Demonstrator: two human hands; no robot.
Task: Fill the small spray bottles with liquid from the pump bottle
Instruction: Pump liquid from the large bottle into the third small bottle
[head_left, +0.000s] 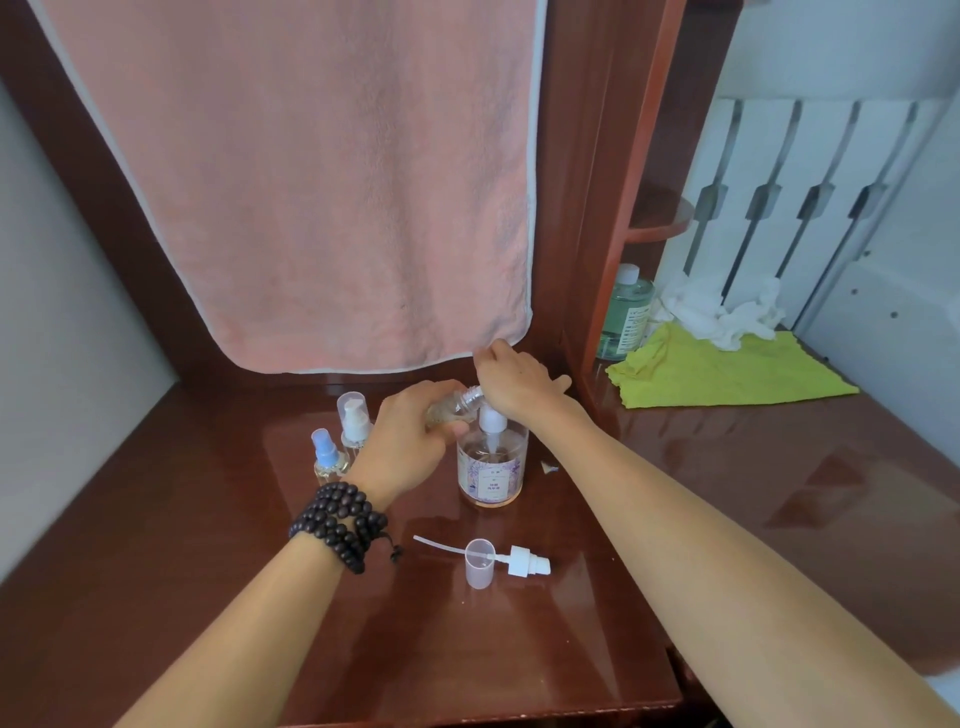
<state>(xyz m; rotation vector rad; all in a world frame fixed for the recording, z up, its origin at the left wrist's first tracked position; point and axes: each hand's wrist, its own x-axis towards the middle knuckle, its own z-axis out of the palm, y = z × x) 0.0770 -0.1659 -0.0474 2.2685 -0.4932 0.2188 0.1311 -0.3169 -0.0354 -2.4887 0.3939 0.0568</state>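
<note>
Under the right hand sits the round clear pump bottle; that hand presses its white pump. Just left, the left hand grips a tilted small clear spray bottle, mouth at the spout. I think filling is underway; next comes more slow pumps.

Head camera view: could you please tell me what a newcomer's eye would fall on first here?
The big pink towel hanging over the back of the wooden desk dominates. Below it, the left hand grips a small clear bottle, tilted at the pump bottle, whose head is under the right hand. A removed sprayer top and clear cap lie nearer the camera; a yellow-green cloth brightens the right.
</note>
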